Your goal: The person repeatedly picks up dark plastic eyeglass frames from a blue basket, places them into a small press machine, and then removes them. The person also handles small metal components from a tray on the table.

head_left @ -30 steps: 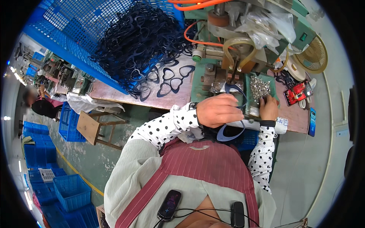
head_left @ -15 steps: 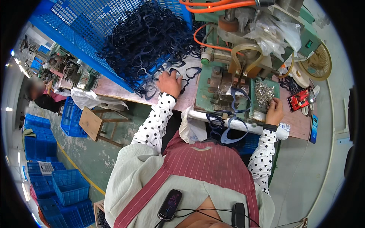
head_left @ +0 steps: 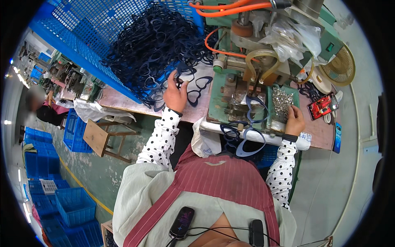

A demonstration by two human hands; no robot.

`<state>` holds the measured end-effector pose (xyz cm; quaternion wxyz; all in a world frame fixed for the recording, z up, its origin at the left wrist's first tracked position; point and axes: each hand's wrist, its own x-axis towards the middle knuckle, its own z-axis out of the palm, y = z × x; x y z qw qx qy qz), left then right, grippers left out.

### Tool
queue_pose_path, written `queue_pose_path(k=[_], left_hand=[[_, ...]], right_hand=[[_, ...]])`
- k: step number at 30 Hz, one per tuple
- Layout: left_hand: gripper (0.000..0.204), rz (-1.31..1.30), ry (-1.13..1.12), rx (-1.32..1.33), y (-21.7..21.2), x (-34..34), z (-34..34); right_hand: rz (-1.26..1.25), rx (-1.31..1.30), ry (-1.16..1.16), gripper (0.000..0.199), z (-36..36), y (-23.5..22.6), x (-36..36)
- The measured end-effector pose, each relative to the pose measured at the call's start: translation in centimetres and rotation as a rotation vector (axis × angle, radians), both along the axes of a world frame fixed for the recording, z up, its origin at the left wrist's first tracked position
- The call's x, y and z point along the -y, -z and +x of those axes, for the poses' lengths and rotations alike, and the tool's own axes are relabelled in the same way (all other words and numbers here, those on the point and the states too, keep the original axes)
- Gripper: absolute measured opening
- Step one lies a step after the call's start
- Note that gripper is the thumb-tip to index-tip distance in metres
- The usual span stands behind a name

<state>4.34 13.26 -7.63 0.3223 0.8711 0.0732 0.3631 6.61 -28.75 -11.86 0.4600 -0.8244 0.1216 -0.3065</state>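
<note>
My left hand is over the table beside a heap of dark blue eyeglass frames, its thumb and forefinger apart. A loose frame lies by the fingertips; whether they touch it is unclear. Another frame rests just right of the hand. At the tray of small shiny metal parts, my right hand has its fingers drawn together at the near right edge; anything between them is hidden. One eyeglass frame hangs from the green bench machine, between my hands, with more frames beside it.
A big blue crate holds the heap at the left. Orange hoses cross above the machine. A fan, a red-screened phone and a blue phone are at the right. A wooden stool stands left.
My left hand has drawn slightly back from the frames, its fingers spreading, and a frame by the fingertips has shifted. My right hand stays at the metal parts. The whole view has moved slightly.
</note>
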Motion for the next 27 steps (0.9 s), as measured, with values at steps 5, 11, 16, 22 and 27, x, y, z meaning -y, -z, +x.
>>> queue_pose_path(k=[5, 11, 16, 22, 27], left_hand=[[0.029, 0.243, 0.285, 0.383, -4.6, 5.0, -1.1], [0.039, 0.424, 0.784, 0.571, -7.3, 11.5, -2.7], [0.037, 0.342, 0.997, 0.593, -7.9, 13.9, -2.5], [0.039, 0.371, 1.098, 0.624, -6.9, 14.0, -3.1], [0.036, 0.368, 1.135, 0.722, -7.4, 13.5, -4.1]], right_hand=[[-0.094, 0.047, -0.091, 0.015, 0.3, -2.3, -2.2], [0.043, 0.177, -0.352, 0.018, -2.3, -9.9, -7.7], [0.041, 0.166, -0.58, 0.018, -3.9, -12.8, -10.5], [0.354, 0.022, -0.632, 0.034, -2.9, -12.4, -12.3], [0.495, 0.169, -0.661, 0.048, -2.2, -10.8, -13.5]])
